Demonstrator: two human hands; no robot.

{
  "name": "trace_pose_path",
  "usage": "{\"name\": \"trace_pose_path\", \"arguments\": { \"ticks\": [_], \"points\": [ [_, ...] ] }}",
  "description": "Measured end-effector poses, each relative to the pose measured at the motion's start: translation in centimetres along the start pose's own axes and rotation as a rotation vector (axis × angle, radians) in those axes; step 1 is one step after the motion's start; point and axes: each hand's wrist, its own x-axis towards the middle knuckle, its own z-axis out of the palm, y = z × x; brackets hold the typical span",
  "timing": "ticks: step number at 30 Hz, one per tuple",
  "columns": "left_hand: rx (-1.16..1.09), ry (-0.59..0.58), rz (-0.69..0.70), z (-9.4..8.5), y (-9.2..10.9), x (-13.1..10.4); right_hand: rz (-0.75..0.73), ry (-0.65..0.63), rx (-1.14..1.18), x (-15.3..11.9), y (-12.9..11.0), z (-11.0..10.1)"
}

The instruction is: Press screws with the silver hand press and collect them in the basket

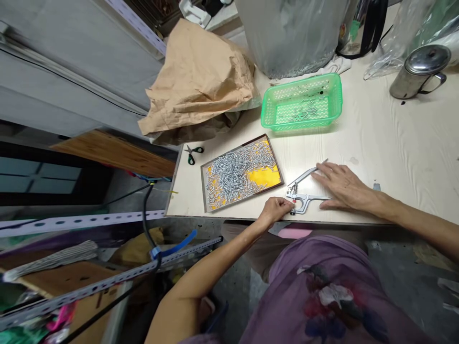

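A pair of silver hand-press pliers [304,200] with a spring and a small red part lies on the table near its front edge, its handles spread apart. Over these handles is my right hand [344,188], fingers on the upper one and thumb beside the lower one. My left hand [275,210] is closed in a pinch right at the jaws; what its fingertips hold is too small and hidden to name. Left of the pliers, a shallow tray [234,199] with a yellow bottom carries a heap of small silver metal pieces [229,174].
Behind the tray stands a green plastic basket [301,125] with some metal pieces inside. Black-handled scissors [193,154] lie at the table's left edge. Crumpled brown paper [201,76], a large plastic bag [290,38], a kettle [358,31] and a metal jug [412,76] are at the back.
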Motion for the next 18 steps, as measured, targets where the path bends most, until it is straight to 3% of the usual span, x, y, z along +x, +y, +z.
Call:
{"name": "trace_pose_path", "arguments": {
  "ticks": [8, 12, 14, 18],
  "points": [
    [0.010, 0.005, -0.005, 0.2, -0.1, -0.1, 0.026, -0.012, -0.064, 1.3, 1.0, 1.1],
    [0.148, 0.023, 0.005, 0.0, -0.3, -0.4, 0.038, -0.005, -0.041, 1.3, 0.8, 1.1],
    [0.329, 0.103, 0.122, 0.0, -0.4, -1.0, 0.029, -0.013, -0.017, 1.2, 0.8, 1.0],
    [0.699, 0.303, 0.576, 0.8, -0.1, -2.1, 0.024, -0.023, 0.032, 1.1, 0.5, 0.9]
  ]
}}
